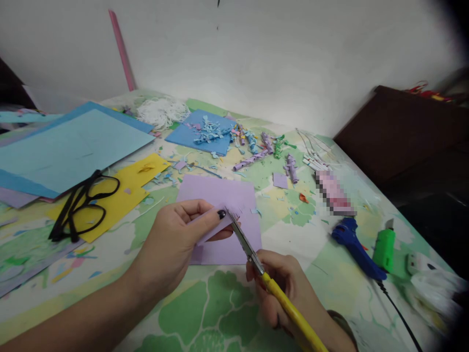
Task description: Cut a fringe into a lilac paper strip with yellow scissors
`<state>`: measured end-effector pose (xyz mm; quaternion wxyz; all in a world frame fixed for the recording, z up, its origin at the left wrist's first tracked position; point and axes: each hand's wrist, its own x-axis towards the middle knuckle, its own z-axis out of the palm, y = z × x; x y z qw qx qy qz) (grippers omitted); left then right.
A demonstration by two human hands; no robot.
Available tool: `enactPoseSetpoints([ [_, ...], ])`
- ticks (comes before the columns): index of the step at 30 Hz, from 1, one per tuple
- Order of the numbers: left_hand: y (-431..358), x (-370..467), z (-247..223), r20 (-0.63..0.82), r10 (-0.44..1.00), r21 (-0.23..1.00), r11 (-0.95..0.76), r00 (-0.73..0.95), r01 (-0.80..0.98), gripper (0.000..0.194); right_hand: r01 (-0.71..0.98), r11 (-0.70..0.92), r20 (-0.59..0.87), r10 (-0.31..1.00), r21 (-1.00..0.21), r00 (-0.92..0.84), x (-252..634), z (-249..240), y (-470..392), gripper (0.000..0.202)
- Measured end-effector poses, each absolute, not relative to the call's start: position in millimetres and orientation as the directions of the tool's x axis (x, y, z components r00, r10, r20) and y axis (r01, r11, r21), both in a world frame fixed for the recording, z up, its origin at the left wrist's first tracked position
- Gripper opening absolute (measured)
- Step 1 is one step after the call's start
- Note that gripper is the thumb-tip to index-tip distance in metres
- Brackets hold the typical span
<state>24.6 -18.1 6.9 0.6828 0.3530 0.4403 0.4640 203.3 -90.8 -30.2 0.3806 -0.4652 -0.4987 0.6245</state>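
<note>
My left hand [183,234] pinches a small piece of purple paper [210,229] between thumb and fingers. In my right hand [286,288] are yellow-handled scissors [280,292], held with the blades pointing up and to the left. The blade tips meet the edge of the small piece, just right of my left thumb. Beneath both lies a larger purple square sheet [220,189] on the patterned tablecloth. Whether the blades are apart at the tips is hard to make out.
Left are blue sheets [84,146], yellow paper [154,168] and black glasses [88,210]. Behind lie white string [163,111], a blue pad [181,134] with scraps and rolled paper pieces [291,168]. Right are a blue glue gun [357,247] and a green cutter [384,247].
</note>
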Motion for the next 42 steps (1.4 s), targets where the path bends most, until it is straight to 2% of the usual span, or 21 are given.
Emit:
enactPoseSetpoints([
  [6,-19.3,23.7,6.7,-0.270,0.946,0.904,0.313,0.180,-0.291,0.015,-0.105,-0.251,-0.200,0.913,-0.962,-0.357,208.4,-29.4,-93.5,0.065],
  [29,-19.1,24.7,7.4,-0.256,0.955,0.914,0.290,0.151,-0.282,0.015,0.070,-0.191,-0.203,0.940,-0.979,-0.273,202.9,-29.1,-91.4,0.058],
  [34,-18.9,23.8,5.2,-0.253,0.954,0.914,0.290,0.159,-0.284,0.016,0.047,-0.204,-0.209,0.940,-0.978,-0.268,202.7,-29.1,-92.0,0.054],
  [42,-18.1,23.9,8.2,-0.260,0.937,0.883,0.328,0.233,-0.334,0.013,-0.015,-0.194,-0.184,0.947,-0.981,-0.262,203.9,-32.8,-93.2,0.062],
])
